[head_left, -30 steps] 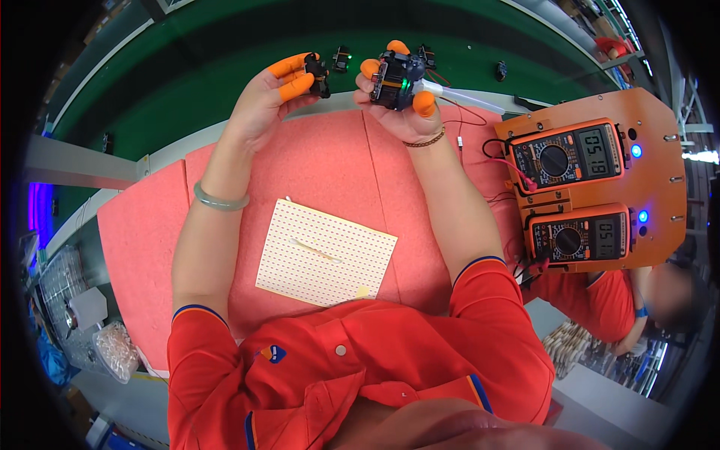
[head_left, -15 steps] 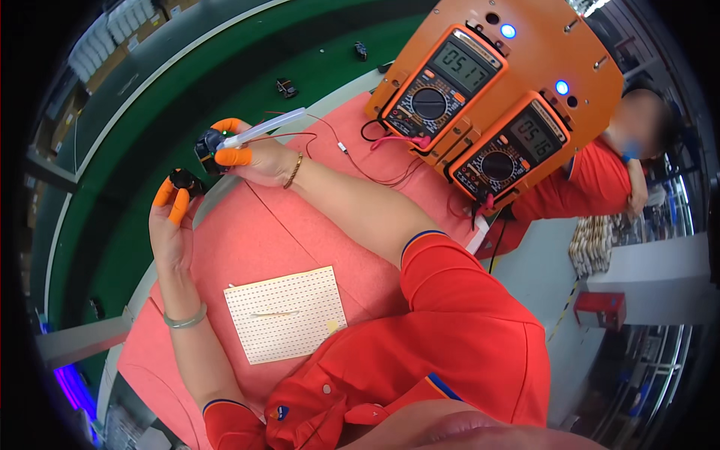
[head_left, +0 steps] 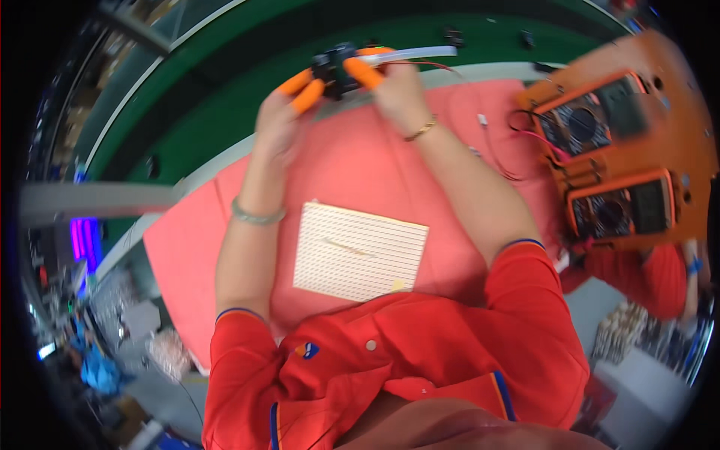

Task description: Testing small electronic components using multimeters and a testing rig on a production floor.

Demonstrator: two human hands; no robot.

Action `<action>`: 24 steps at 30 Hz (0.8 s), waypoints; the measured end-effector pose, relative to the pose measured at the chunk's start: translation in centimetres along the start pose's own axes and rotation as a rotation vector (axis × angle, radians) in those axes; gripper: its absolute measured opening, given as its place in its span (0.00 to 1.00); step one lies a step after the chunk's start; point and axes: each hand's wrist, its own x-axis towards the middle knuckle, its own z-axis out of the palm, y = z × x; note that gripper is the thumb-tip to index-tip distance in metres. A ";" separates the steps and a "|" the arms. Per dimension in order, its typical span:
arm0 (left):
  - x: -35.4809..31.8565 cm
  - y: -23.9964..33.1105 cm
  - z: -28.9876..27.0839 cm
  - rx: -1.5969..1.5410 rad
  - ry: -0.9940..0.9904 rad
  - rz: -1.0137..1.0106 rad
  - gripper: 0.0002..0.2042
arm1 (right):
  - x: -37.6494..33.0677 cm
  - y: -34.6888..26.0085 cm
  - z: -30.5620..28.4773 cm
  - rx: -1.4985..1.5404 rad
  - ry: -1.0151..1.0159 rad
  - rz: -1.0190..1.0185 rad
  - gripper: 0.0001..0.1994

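Orange finger covers sit on the fingertips of both hands, which are raised close together over the far edge of the red-covered table. My left hand [head_left: 282,116] pinches a small dark part [head_left: 323,69], its details smeared by blur. Against it, and apparently touching, is a small black device [head_left: 344,58] gripped by my right hand [head_left: 396,88]. A translucent white stick [head_left: 424,53] also runs out to the right from the right fingers. A thin red wire trails below that stick.
On the table, a dash-patterned sheet [head_left: 360,268] bears a thin pale stick [head_left: 346,247]. Two multimeters [head_left: 581,124] are mounted on an orange panel [head_left: 694,120] at right, with cables near it. Beyond the table edge, a green belt [head_left: 217,112] carries small dark items [head_left: 453,37]. Another person's red sleeve shows at lower right.
My hands have come together, bringing the left hand's dark part up to the black device in the right. The whole view has turned, so the multimeters now appear farther right.
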 end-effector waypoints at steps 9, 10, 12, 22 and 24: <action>0.1 0.8 -0.8 -0.111 0.049 0.020 0.13 | 1.0 -0.2 -1.0 0.160 0.043 -0.009 0.11; 0.3 1.1 -1.0 -0.132 0.030 0.024 0.13 | 1.2 -0.3 -1.1 0.189 0.041 -0.025 0.12; 0.4 1.3 -1.2 -0.150 0.017 0.031 0.13 | 0.8 -0.3 -0.2 0.180 0.004 -0.057 0.12; 0.0 0.4 -0.3 0.011 0.091 -0.003 0.15 | -1.4 1.1 2.2 0.140 -0.071 -0.058 0.11; 0.0 0.4 -0.2 0.000 0.093 -0.011 0.15 | -1.3 1.4 2.2 0.203 -0.083 -0.047 0.11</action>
